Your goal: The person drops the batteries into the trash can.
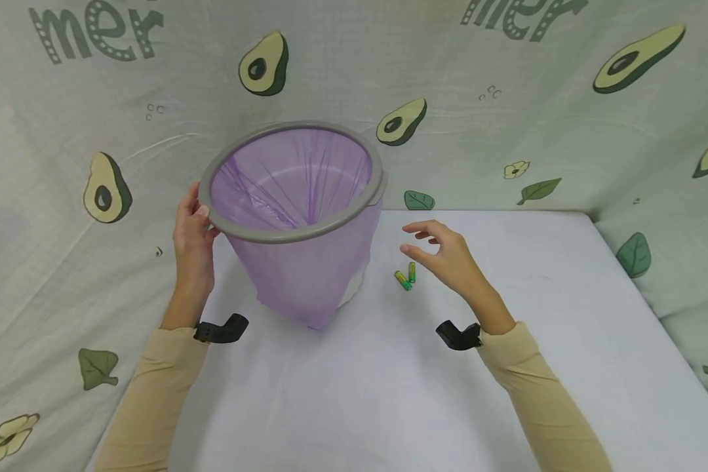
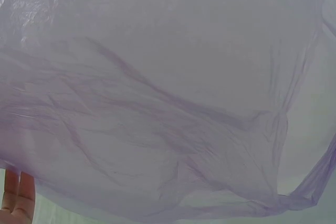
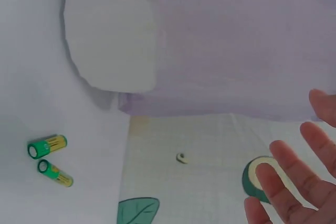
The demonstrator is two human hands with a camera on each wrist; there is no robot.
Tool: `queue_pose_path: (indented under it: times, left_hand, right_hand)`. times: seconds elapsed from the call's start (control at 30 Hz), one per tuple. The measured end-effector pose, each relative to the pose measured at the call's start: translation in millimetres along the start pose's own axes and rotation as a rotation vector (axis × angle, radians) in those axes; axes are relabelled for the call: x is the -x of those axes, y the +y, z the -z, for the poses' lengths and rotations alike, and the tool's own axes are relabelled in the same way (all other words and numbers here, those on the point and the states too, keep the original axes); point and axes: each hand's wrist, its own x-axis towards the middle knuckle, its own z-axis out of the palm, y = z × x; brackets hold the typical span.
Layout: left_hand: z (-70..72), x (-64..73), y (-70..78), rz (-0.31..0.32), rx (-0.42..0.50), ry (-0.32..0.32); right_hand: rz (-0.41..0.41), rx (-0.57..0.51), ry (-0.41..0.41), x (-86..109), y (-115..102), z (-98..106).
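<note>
A waste bin [image 1: 354, 289] stands on the table, its round grey rim [image 1: 295, 236] facing up. A thin purple bag [image 1: 301, 282] lines the inside and hangs down the outside, hiding most of the wall. My left hand [image 1: 193, 246] grips the rim at its left side, with the thumb on the near edge. In the left wrist view, the bag [image 2: 157, 103] fills the picture beside two fingers [image 2: 18, 195]. My right hand [image 1: 445, 259] hovers right of the bin with loosely bent fingers and holds nothing. Two green and yellow batteries [image 1: 402, 280] lie between it and the bin.
The table [image 1: 342, 406] is covered in white. Behind it and along both sides hangs a pale cloth [image 1: 478, 151] printed with avocados and leaves. Black wrist cameras [image 1: 459, 335] sit at both cuffs.
</note>
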Motion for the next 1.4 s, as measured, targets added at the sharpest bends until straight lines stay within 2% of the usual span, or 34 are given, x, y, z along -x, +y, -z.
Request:
queue_pose_path:
  times: [0.57,1.4]
  left_hand:
    - [-1.0,0.6,1.6,0.002,0.003,0.003]
    - [-0.4,0.9,1.3,0.01,0.004,0.009]
  right_hand:
    - [-0.149,0.009,-0.031,5.0,56,-21]
    - [-0.33,-0.042,-0.093,14.1,103,-48]
